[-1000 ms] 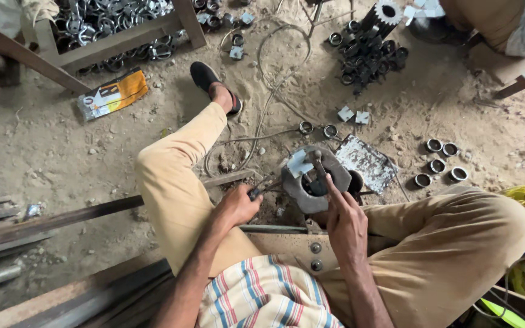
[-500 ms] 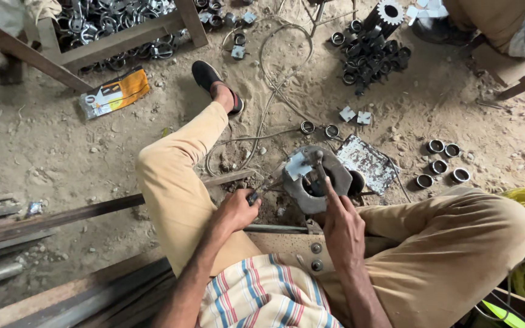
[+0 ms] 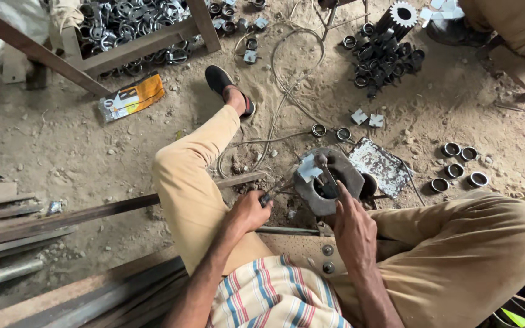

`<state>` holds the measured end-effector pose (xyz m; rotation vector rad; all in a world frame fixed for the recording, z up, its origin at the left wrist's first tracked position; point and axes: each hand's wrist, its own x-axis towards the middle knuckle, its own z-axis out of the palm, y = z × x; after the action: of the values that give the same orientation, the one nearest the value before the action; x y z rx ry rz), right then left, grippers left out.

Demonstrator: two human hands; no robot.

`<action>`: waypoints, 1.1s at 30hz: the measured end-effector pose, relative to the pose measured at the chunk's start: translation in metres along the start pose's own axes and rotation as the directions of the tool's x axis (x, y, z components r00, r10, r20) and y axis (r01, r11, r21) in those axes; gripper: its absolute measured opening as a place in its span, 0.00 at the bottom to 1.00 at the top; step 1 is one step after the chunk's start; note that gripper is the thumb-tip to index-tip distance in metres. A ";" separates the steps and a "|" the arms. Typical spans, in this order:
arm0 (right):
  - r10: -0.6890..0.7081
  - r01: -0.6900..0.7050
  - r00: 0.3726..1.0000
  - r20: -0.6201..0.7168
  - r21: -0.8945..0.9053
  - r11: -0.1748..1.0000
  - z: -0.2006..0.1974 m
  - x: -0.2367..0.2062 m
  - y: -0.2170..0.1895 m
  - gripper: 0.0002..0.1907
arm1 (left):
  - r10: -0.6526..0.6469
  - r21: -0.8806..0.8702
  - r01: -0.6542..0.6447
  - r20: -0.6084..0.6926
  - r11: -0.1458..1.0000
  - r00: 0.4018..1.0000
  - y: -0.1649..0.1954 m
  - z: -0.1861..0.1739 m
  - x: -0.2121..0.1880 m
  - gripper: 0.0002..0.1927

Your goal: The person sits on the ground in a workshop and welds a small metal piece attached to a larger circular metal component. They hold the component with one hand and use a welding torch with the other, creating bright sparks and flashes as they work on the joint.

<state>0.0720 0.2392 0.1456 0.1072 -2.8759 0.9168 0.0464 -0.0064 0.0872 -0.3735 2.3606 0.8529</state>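
I am seeing my left hand [image 3: 249, 210] closing around a dark tool handle [image 3: 270, 195], while my right hand [image 3: 352, 228] is gripping a thin metal rod [image 3: 328, 175] inside the round grey metal housing [image 3: 326, 180] between my knees. A speckled flat metal plate [image 3: 380, 165] is crowding the right; bare sandy ground [image 3: 80, 152] is lying open leftward.

Left hand [image 3: 249, 211], at centre frame, is closed in a fist, knuckles up, its bare forearm rising from the lower left. Right hand [image 3: 352, 228], just right of centre, extends forward, fingers pointing up-frame, its forearm entering from the lower edge.
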 end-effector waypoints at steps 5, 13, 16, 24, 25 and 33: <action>-0.178 0.217 0.939 -0.294 0.108 0.970 -0.001 -0.006 0.001 0.22 | -0.054 -0.017 0.053 -0.008 0.998 0.999 0.001 0.000 -0.004 0.26; 0.222 -0.230 0.965 0.138 0.039 0.972 0.008 0.004 0.008 0.17 | -0.015 -0.001 0.015 -0.014 1.000 1.000 -0.002 -0.001 -0.003 0.27; 0.116 -0.110 0.992 -0.045 0.122 0.986 0.002 0.000 0.008 0.17 | -0.036 0.017 0.036 -0.004 0.999 0.999 -0.005 0.003 -0.001 0.28; 0.026 -0.029 0.999 0.018 0.159 0.987 0.018 0.003 0.016 0.11 | -0.084 0.024 0.084 -0.005 0.996 0.996 -0.008 0.002 0.000 0.29; 0.047 -0.053 0.998 0.050 0.119 0.992 0.022 0.003 0.019 0.11 | -0.091 0.028 0.091 0.006 0.995 0.996 -0.008 0.001 0.000 0.29; -0.130 0.169 0.953 -0.274 0.125 0.978 0.012 -0.009 0.020 0.12 | -0.102 0.027 0.102 0.013 0.994 0.995 0.000 -0.002 -0.007 0.29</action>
<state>0.0775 0.2492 0.1234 0.1978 -2.5160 1.0273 0.0508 -0.0072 0.0928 -0.4712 2.3161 0.7739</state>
